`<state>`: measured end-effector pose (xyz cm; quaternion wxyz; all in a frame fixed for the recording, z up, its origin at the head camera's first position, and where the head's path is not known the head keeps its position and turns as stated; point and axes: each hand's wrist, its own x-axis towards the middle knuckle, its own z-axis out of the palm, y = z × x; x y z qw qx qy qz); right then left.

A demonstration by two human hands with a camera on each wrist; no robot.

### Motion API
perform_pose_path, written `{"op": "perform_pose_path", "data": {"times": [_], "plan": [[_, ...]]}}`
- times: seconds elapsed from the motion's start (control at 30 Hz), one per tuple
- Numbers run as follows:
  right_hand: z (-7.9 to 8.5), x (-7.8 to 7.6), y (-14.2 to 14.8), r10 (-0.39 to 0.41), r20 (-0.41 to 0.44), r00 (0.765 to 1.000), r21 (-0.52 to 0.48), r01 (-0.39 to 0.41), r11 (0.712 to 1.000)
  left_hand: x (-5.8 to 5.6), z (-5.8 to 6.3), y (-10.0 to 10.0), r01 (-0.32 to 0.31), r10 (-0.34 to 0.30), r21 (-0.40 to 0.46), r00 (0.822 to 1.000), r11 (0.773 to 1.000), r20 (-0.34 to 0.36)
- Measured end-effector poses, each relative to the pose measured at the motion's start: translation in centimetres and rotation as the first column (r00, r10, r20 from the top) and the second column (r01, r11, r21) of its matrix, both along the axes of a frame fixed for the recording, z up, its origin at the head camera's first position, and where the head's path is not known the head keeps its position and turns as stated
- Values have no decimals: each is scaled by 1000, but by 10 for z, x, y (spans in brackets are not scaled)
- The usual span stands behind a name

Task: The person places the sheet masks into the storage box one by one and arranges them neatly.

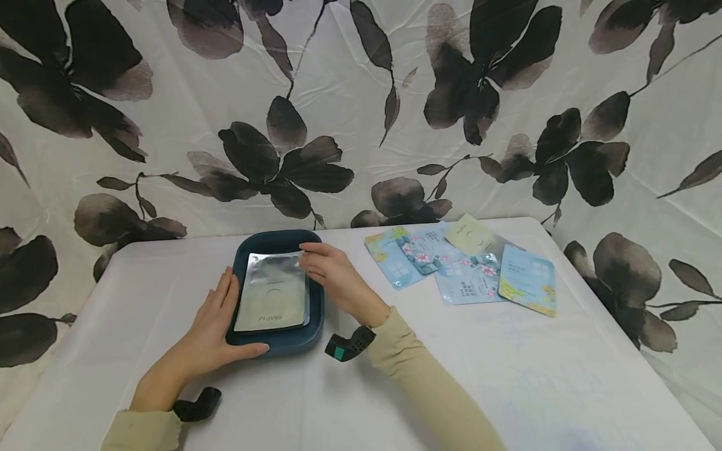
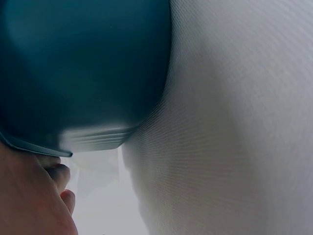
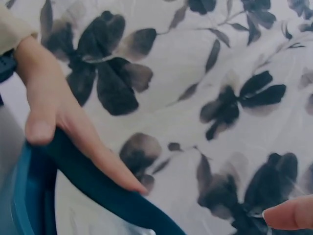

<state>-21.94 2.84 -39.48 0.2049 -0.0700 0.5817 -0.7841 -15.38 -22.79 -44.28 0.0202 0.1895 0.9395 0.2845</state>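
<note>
A dark blue tray [image 1: 287, 346] holds a stack of flat sheet-mask packets; the top packet [image 1: 272, 300] is pale with a silver end and reads PMPM upside down. My left hand [image 1: 205, 329] lies against the tray's left side, fingers stretched along the rim and thumb over the near edge. In the left wrist view the tray's blue wall [image 2: 88, 68] fills the upper left, with part of that hand below it. My right hand [image 1: 338, 275] is over the tray's far right side, its extended fingertips at the packet's silver corner. A finger [image 3: 291, 213] shows in the right wrist view.
Several blue floral mask packets [image 1: 468, 282] lie overlapping on the white table [image 1: 440, 388] to the right, with a pale yellow one [image 1: 469, 237] among them. A floral cloth [image 1: 361, 113] hangs behind the table.
</note>
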Motion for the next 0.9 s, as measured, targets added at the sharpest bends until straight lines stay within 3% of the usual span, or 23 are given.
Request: {"op": "perform_pose_path", "data": {"times": [0.17,0.3,0.47,0.63,0.77,0.9], "plan": [[-4,-3,30,-101,-67,993,-45,98,994,0,-1,-1,2,-2,1,1000,1000,3],[-10,-6,58,-203,-125,971,3,205,979,0,-1,-1,-4,4,3,1000,1000,14],[-16,-7,96,-272,-198,942,68,290,955,1,0,-2,-3,3,2,1000,1000,11],[-18,-8,137,-343,-205,917,76,364,928,1,-1,-2,1,-1,9,1000,1000,6],[-19,-7,168,-422,-232,877,102,453,886,1,-2,-2,-2,2,11,1000,1000,7],[-23,-6,197,-506,-288,813,138,558,819,2,-2,-2,-9,9,1,1000,1000,7]]}}
